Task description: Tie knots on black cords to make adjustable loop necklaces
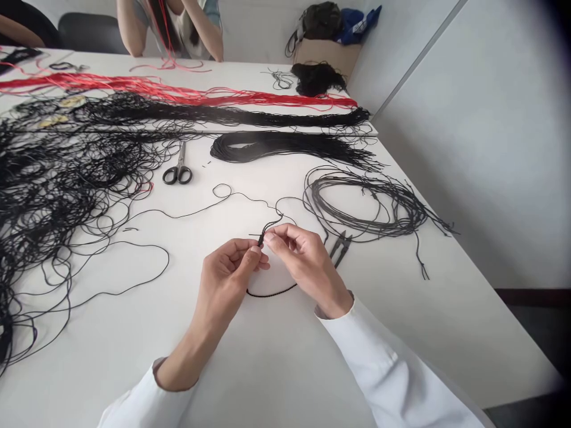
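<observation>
My left hand pinches a short knotted part of a black cord between thumb and index finger. Just right of it, my right hand has thumb and index finger closed on the same knot, and the fingertips nearly touch. Thin cord ends rise above the fingers, and the braided cord curves below between the two hands. A long thin black thread runs left from the knot area toward a tangled heap. Small dark thread snips lie partly behind my right hand.
Black-handled scissors lie beyond my left hand. A tangled black cord heap covers the left side; a coiled black bundle lies right. Farther back are a black hank and red cords. Another person sits across the table.
</observation>
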Available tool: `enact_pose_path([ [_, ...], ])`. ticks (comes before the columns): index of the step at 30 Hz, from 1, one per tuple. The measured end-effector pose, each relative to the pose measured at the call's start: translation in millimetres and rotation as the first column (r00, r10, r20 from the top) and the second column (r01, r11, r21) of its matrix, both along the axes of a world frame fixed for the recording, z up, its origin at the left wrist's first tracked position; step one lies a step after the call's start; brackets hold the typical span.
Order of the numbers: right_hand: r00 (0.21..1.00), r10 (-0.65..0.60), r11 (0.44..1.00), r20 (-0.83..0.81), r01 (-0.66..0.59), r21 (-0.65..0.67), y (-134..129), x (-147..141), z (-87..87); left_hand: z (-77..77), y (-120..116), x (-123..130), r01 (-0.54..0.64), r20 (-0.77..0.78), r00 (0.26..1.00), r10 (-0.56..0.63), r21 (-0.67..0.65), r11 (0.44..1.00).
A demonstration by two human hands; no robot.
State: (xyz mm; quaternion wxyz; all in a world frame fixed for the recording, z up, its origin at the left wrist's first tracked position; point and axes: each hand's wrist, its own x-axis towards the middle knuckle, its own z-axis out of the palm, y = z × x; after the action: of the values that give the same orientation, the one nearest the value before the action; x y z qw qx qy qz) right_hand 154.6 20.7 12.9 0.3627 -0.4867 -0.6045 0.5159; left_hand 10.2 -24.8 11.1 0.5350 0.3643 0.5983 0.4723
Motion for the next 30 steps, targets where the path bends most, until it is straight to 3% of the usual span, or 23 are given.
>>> enact_pose_path([
  [8, 1.0, 0.026, 0.999, 0.013, -0.026, 0.019, 0.9, 0.1, 2.6, -3.1, 3.5, 1.3, 0.018, 0.098, 0.995, -0.017, -0.008, 1.0],
  [21, 0.99, 0.1, 0.989, -0.1, -0.11, -0.098, 1.0, 2.5, 1.0, -4.6, 1.4, 0.7, 0.076, 0.146, 0.987, -0.071, -0.027, 0.997],
  [30, 0.992, 0.062, 0.992, -0.109, -0.073, -0.102, 1.2, 1.2, -0.1, -4.1, 2.2, 1.7, 0.056, 0.209, 0.977, -0.045, -0.047, 0.997],
])
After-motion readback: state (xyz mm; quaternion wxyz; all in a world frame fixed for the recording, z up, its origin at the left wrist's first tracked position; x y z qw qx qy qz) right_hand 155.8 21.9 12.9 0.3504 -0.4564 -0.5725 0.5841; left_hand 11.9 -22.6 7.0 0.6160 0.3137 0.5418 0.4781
